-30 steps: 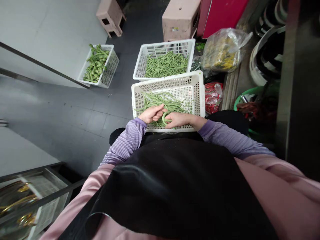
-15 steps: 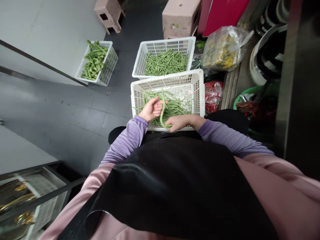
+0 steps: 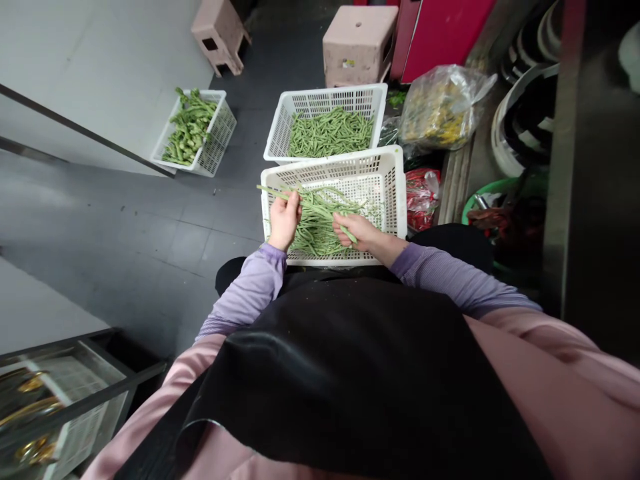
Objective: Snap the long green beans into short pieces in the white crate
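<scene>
Over the near white basket, my left hand pinches a long green bean, whose end sticks out to the left past the basket's wall. My right hand is closed round a green bean piece that pokes out below its fingers. Whether both hands hold the same bean I cannot tell. Beneath them lies a loose heap of long green beans, with small scraps on the basket's right side.
Beyond stands a second white basket of short-cut beans. A third basket at left holds green vegetables. Pink stools, a bag with yellow contents, a red-filled bag and a green tub stand around.
The bean that stood upright between my hands now points left from my left hand. My left hand has closed and moved left; my right hand has risen a little, further into the basket.
</scene>
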`<state>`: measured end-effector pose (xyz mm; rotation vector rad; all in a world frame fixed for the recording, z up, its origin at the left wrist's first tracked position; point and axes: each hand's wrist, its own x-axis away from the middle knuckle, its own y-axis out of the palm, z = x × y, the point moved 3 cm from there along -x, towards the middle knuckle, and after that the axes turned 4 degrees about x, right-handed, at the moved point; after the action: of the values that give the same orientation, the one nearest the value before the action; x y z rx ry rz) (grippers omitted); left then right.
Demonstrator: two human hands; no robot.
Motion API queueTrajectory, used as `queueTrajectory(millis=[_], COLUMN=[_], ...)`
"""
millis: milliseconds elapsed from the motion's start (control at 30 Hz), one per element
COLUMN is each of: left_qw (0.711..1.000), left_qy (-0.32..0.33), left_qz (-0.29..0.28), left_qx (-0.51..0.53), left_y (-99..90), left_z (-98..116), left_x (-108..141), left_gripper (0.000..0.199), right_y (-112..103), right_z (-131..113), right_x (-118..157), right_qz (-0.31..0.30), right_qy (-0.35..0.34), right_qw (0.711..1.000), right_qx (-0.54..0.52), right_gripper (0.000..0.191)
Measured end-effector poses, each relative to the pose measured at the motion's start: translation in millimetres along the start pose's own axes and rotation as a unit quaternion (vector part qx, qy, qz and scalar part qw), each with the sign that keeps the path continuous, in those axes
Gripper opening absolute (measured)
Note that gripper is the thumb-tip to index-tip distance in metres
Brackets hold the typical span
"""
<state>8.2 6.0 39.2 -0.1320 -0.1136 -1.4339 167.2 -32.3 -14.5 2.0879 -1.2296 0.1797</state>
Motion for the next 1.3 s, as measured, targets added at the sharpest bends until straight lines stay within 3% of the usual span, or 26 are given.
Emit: queueTrajectory(millis=[100,167,233,300,367,467,567,667,733,800,867,967,1067,1133,1233,1300], left_qw=[0.99,0.982,0.982,0.989,0.993,0.973,0.964,0.964,0.977,0.996,0.995,0.961,0.936,0.938,0.941,0.939], left_qy=[0.094,0.119,0.111,0.064,-0.025,-0.158,-0.201,-0.207,-0.168,-0.076,0.033,0.141,0.159,0.147,0.139,0.119], left_qz=[-0.003,-0.022,-0.043,-0.067,-0.107,-0.16,-0.145,-0.125,-0.087,-0.041,-0.041,-0.139,-0.22,-0.206,-0.162,-0.174], left_qx=[-0.1,-0.142,-0.15,-0.111,-0.034,0.061,0.09,0.113,0.097,0.023,-0.081,-0.191,-0.225,-0.235,-0.263,-0.272], left_y=[9.5,18.8,25.6,29.2,31.6,33.1,27.3,18.7,11.7,6.2,7.2,19.4,30.2,31.4,25.9,22.1], left_z=[10.9,12.8,11.3,6.5,-2.2,-17.7,-28.7,-31.4,-27.6,-19.5,-9.7,1.8,8.6,10.1,7.4,2.6], left_x=[29.9,50.7,64.2,66.7,59.9,44.4,29.3,16.7,11.7,14.8,28.8,57.4,67.7,57.8,33.3,21.5], left_gripper=[0.025,0.024,0.026,0.029,0.033,0.037,0.037,0.032,0.028,0.023,0.016,0.006,0.006,0.01,0.012,0.014], right_y=[-4.8,-8.6,-14.3,-19.1,-17.8,-4.7,5.9,7.8,5.5,0.2,-7.1,-21.7,-31.8,-28.1,-14.1,-8.5], right_z=[-2.4,-6.2,-10.7,-14.5,-14.8,-8.5,-4.4,-3.7,-3.4,-3.5,-4.5,-7.3,-12.8,-16.0,-19.2,-22.7], right_x=[-5.8,-8.1,-9.3,-9.3,-8.1,-2.7,4.0,6.1,3.9,-0.3,-5.3,-10.9,-11.1,-9.1,-1.4,5.8], right_qz=[0.104,0.144,0.172,0.185,0.157,0.05,-0.028,-0.046,-0.023,0.028,0.083,0.165,0.22,0.17,0.037,-0.005], right_qy=[-0.023,-0.033,-0.041,-0.045,-0.015,0.087,0.147,0.16,0.144,0.109,0.066,0.027,0.005,0.023,0.079,0.089], right_qw=[0.992,0.984,0.974,0.967,0.974,0.988,0.983,0.981,0.985,0.99,0.99,0.982,0.974,0.985,0.996,0.996], right_qx=[-0.067,-0.101,-0.141,-0.167,-0.161,-0.117,-0.102,-0.1,-0.094,-0.09,-0.091,-0.086,-0.057,-0.035,-0.004,0.026], right_gripper=[0.045,0.043,0.042,0.04,0.036,0.031,0.03,0.027,0.026,0.027,0.027,0.029,0.028,0.026,0.026,0.026])
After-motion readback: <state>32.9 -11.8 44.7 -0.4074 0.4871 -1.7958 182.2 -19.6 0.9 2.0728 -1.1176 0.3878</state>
